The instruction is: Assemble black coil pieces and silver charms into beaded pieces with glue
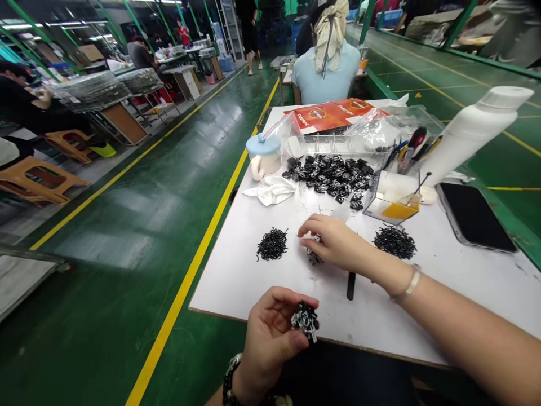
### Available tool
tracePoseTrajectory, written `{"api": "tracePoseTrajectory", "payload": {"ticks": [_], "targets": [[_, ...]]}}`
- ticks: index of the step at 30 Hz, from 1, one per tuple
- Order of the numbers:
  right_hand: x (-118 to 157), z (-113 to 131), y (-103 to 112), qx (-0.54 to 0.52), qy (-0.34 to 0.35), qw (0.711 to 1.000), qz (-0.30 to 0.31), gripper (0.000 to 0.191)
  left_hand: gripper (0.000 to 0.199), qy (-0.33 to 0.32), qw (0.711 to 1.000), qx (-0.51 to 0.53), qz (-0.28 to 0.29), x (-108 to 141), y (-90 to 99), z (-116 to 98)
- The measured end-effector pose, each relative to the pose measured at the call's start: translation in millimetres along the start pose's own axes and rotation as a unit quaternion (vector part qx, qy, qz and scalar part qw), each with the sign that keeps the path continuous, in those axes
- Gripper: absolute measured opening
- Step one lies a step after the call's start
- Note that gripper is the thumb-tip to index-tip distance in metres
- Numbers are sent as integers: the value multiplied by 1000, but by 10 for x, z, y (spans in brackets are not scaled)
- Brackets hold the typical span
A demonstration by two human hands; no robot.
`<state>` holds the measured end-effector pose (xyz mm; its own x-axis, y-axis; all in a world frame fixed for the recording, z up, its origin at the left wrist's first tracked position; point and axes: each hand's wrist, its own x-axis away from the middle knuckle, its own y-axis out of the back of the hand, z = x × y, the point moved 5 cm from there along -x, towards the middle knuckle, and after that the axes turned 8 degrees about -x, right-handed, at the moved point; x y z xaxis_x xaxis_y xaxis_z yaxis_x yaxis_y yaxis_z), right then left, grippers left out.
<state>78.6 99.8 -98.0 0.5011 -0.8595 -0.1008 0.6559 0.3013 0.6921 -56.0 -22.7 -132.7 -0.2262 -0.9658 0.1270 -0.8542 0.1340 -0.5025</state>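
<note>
My left hand is closed at the table's front edge, its thumb and fingers gripping a small black-and-silver part. Over the middle of the white tabletop hovers my right hand, fingers curved and a gap showing between them. Beneath it lies a small pile of black and silver pieces, partly covered by the hand. To its left is a heap of tiny black curved pieces. A similar black heap lies beyond my right wrist. A dark tool handle pokes out under my right forearm.
Many black-and-silver parts lie at the back. Around them are a blue-lidded mug, crumpled tissue, a clear tool holder, a leaning white bottle and a phone. A person sits ahead.
</note>
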Motion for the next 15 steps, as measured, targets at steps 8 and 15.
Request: {"api": "tracePoseTrajectory", "payload": {"ticks": [8,15], "targets": [[-564,-112,-318,83,-5,993,84,8,34,29,998,-38,-41,69,131,33],[-533,-150,-343,97,-14,990,104,18,29,38,998,-30,-44,22,100,7]]}}
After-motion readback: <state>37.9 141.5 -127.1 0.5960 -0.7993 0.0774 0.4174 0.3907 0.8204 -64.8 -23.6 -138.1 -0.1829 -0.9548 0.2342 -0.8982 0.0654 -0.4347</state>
